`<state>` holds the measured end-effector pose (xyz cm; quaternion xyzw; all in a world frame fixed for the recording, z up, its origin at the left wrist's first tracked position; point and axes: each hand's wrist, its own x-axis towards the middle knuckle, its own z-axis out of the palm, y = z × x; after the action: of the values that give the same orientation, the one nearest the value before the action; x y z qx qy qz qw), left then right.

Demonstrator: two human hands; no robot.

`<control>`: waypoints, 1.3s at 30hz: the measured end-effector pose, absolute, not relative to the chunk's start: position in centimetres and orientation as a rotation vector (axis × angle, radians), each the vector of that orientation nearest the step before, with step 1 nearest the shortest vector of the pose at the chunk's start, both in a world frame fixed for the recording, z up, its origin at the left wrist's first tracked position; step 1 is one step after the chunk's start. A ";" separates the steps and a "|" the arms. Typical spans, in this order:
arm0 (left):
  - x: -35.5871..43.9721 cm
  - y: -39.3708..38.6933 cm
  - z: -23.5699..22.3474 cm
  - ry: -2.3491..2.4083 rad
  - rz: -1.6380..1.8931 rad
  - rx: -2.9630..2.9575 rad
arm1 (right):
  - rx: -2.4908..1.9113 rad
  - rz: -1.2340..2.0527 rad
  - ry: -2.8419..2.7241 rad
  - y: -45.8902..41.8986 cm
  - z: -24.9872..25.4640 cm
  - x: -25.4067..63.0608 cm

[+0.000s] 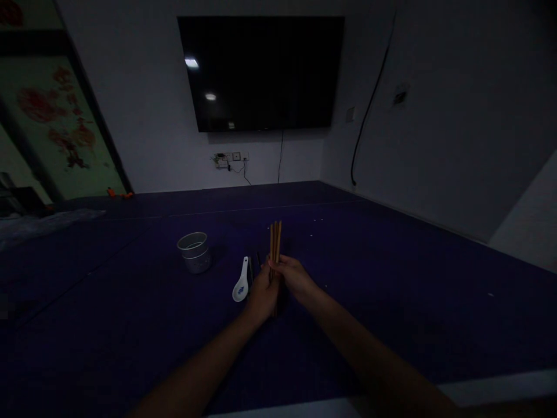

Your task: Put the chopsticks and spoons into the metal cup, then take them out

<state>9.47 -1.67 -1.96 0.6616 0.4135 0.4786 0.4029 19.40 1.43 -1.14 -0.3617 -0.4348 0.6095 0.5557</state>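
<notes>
A bundle of several wooden chopsticks point(275, 241) stands nearly upright between my two hands. My left hand point(263, 288) is wrapped round the lower part of the bundle. From the other side my right hand point(293, 274) closes on the chopsticks a little higher up. Just left of my left hand lies a white ceramic spoon point(241, 285) with a blue mark in its bowl. Beside the spoon are thin dark utensils point(250, 269), partly hidden by my left hand; their kind is too dim to tell. A grey metal pot point(195, 255) stands farther left.
The dark blue covering point(391, 278) has small pale specks on it. A wall-mounted television point(265, 75) hangs at the back above sockets with cables point(232, 159). Crumpled clear plastic point(47, 223) lies at the far left, near an orange object point(119, 193).
</notes>
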 end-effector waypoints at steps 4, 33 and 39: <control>9.3 -1.9 -1.4 1.078 1.179 1.730 | -0.896 1.461 -0.916 1.2 -0.8 19.6; 6.5 -2.0 0.3 1.778 0.180 2.526 | -1.274 1.291 -0.927 1.7 -0.9 20.6; 5.4 -1.2 -0.3 1.765 0.157 2.558 | -1.279 1.303 -0.976 1.6 -1.3 20.3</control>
<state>5.40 -1.17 -0.27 0.8219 0.5672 0.0503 0.0150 20.34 1.62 -1.29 -0.5311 -0.4055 0.5413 0.5104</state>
